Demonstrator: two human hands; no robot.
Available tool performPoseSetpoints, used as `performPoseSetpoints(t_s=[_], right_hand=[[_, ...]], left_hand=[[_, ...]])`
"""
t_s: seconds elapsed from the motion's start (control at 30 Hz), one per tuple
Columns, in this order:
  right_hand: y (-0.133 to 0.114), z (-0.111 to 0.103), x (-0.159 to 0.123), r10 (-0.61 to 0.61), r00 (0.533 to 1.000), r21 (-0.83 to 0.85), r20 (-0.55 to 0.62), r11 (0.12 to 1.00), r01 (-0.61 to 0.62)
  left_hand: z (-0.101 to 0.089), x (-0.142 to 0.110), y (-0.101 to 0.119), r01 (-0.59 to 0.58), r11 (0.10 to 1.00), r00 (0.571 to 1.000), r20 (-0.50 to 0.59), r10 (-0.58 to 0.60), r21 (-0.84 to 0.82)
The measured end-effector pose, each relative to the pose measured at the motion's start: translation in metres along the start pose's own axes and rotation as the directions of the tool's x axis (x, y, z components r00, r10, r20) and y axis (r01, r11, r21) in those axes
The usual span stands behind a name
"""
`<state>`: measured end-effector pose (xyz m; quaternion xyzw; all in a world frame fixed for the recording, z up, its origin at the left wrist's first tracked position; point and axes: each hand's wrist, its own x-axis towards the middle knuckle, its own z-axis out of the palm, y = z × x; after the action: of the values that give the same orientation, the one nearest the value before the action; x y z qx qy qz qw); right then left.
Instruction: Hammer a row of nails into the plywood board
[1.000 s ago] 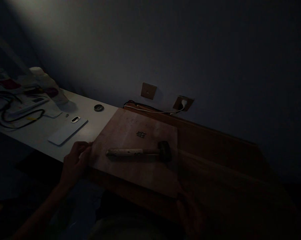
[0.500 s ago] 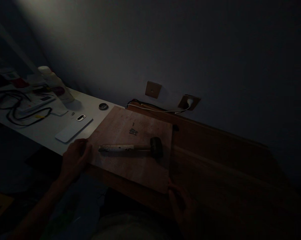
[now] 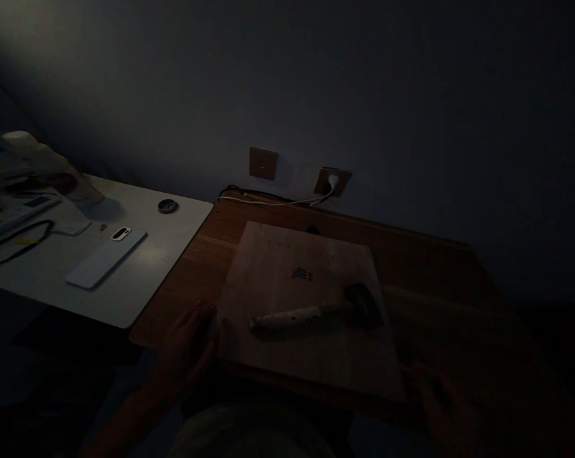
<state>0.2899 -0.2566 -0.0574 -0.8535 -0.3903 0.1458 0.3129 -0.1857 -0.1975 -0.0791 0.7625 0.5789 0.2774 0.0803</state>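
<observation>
The scene is very dark. A square wooden board (image 3: 292, 343) lies on a brown wooden table (image 3: 425, 267). On the board rest a hammer (image 3: 316, 312) with a pale handle and dark head, and a few small nails (image 3: 301, 273). My left hand (image 3: 187, 346) grips the board's left edge, fingers curled on it. My right hand (image 3: 437, 401) is at the board's front right corner, dim, and appears to hold that corner.
A white desk (image 3: 125, 292) adjoins on the left, with a white phone (image 3: 105, 257), a small round dark object (image 3: 168, 205), cables and clutter (image 3: 25, 191). Wall sockets (image 3: 332, 181) hold a white charger whose cable runs along the back edge.
The board, with hammer and nails on it, has slid right, off the white desk's edge and wholly onto the brown table. Both hands moved with it.
</observation>
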Motion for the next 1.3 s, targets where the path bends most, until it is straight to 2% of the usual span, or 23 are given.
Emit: performPoseSetpoints(t_s=[0.1, 0.2, 0.33, 0.43, 0.5, 0.57, 0.6, 0.67, 0.7, 0.73, 0.83, 0.93, 0.97, 1.07, 1.2, 1.3], right_hand=[[0.013, -0.014, -0.002, 0.055, 0.998, -0.011, 0.004, 0.998, -0.055], [0.022, -0.019, -0.005, 0.035, 0.999, -0.019, -0.015, 0.999, -0.035], [0.023, -0.008, -0.011, -0.034, 0.985, 0.039, -0.168, 0.998, 0.041], [0.003, 0.01, -0.02, -0.107, 0.978, 0.078, -0.177, 0.989, 0.123], [-0.022, 0.024, -0.027, -0.253, 0.967, 0.136, -0.042, 0.957, 0.256], [-0.051, 0.036, -0.034, -0.365, 0.913, 0.186, 0.18, 0.924, 0.333], [-0.066, 0.041, -0.036, -0.379, 0.86, 0.187, 0.341, 0.924, 0.333], [-0.094, 0.051, -0.039, -0.377, 0.772, 0.199, 0.512, 0.926, 0.321], [-0.106, 0.055, -0.039, -0.361, 0.743, 0.204, 0.564, 0.932, 0.298], [-0.115, 0.059, -0.039, -0.35, 0.735, 0.218, 0.581, 0.937, 0.273], [-0.132, 0.069, -0.037, -0.277, 0.762, 0.291, 0.585, 0.949, 0.121], [-0.134, 0.072, -0.041, -0.179, 0.776, 0.324, 0.605, 0.945, -0.035], [-0.131, 0.071, -0.044, -0.153, 0.794, 0.336, 0.589, 0.94, -0.067], [-0.116, 0.065, -0.057, -0.077, 0.861, 0.391, 0.502, 0.909, -0.147], [-0.096, 0.051, -0.07, 0.069, 0.887, 0.399, 0.457, 0.875, -0.274], [-0.093, 0.042, -0.061, 0.07, 0.91, 0.388, 0.408, 0.889, -0.242]], left_hand=[[0.006, 0.004, 0.008, -0.049, 0.999, 0.999, -0.01, 0.049, -0.022], [0.003, 0.015, 0.012, -0.021, 0.998, 1.0, 0.002, 0.021, -0.054], [-0.002, 0.029, 0.012, -0.009, 1.0, 1.0, 0.008, 0.01, -0.024], [0.001, 0.04, 0.011, -0.073, 0.997, 0.997, -0.035, 0.072, -0.019], [0.005, 0.051, 0.015, -0.139, 0.989, 0.989, -0.052, 0.136, -0.042], [0.009, 0.066, 0.023, -0.21, 0.974, 0.978, -0.013, 0.21, -0.085], [0.011, 0.074, 0.029, -0.244, 0.964, 0.968, 0.025, 0.248, -0.11], [0.015, 0.093, 0.043, -0.29, 0.946, 0.944, 0.12, 0.308, -0.147], [0.018, 0.102, 0.05, -0.311, 0.937, 0.928, 0.164, 0.336, -0.158], [0.021, 0.111, 0.057, -0.326, 0.932, 0.912, 0.209, 0.354, -0.158], [0.034, 0.135, 0.075, -0.402, 0.905, 0.841, 0.335, 0.425, -0.138], [0.047, 0.155, 0.088, -0.495, 0.862, 0.768, 0.408, 0.494, -0.112], [0.05, 0.16, 0.091, -0.514, 0.851, 0.751, 0.424, 0.505, -0.103], [0.055, 0.174, 0.099, -0.533, 0.843, 0.723, 0.478, 0.499, -0.075], [0.056, 0.187, 0.106, -0.511, 0.857, 0.703, 0.541, 0.462, -0.068], [0.06, 0.193, 0.112, -0.456, 0.888, 0.712, 0.572, 0.407, -0.063]])
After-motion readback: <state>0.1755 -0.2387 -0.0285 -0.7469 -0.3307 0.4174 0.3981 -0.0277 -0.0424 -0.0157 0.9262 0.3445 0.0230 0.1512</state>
